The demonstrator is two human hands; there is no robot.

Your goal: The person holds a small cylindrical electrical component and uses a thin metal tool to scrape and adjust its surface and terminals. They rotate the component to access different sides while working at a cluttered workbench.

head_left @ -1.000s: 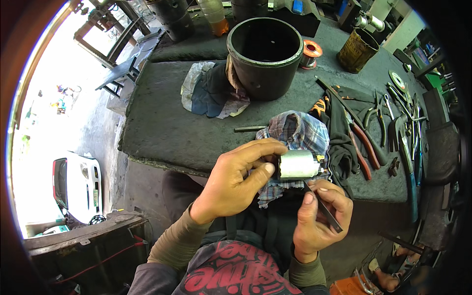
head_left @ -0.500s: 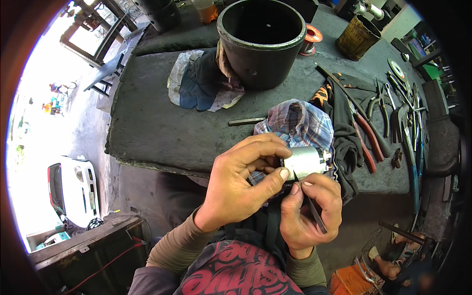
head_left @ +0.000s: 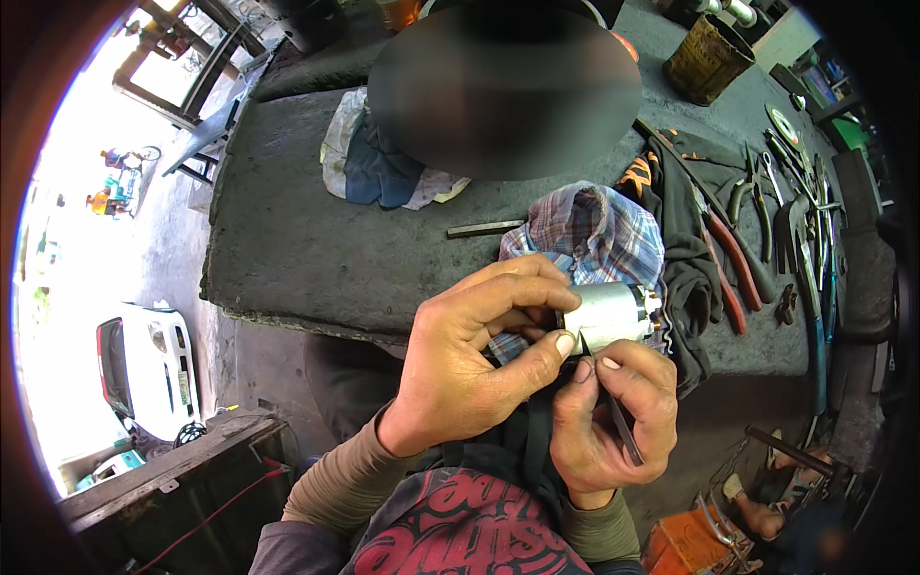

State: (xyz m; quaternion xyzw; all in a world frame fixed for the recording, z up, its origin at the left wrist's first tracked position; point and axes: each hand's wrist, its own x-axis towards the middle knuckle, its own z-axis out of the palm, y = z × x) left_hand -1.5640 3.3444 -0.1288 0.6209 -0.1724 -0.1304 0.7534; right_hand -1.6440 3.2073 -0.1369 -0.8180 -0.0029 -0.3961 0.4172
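My left hand (head_left: 489, 355) grips a silver metal cylinder (head_left: 609, 314) with small terminals on its right end, fingers and thumb around its left end. Just below it, my right hand (head_left: 613, 422) pinches a thin dark flat metal strip (head_left: 623, 431), whose upper tip meets the cylinder's lower left part near my left thumb; exact contact is hard to make out. Behind the cylinder a plaid cloth (head_left: 594, 225) lies crumpled on the dark workbench (head_left: 287, 249), and a short metal bar (head_left: 479, 228) lies to its left.
Pliers (head_left: 728, 268) and other tools (head_left: 795, 230) lie on dark cloth at right. A blurred patch covers the bench's back middle, beside a rag (head_left: 369, 163) and rusty can (head_left: 707, 62). A parked car (head_left: 149, 369) stands outside left. Someone's foot (head_left: 762, 513) shows lower right.
The strip's tip has moved leftward to the cylinder's left part, and my right hand has shifted with it. My left thumb sits further right. The view has shifted slightly and a blur now covers the pot.
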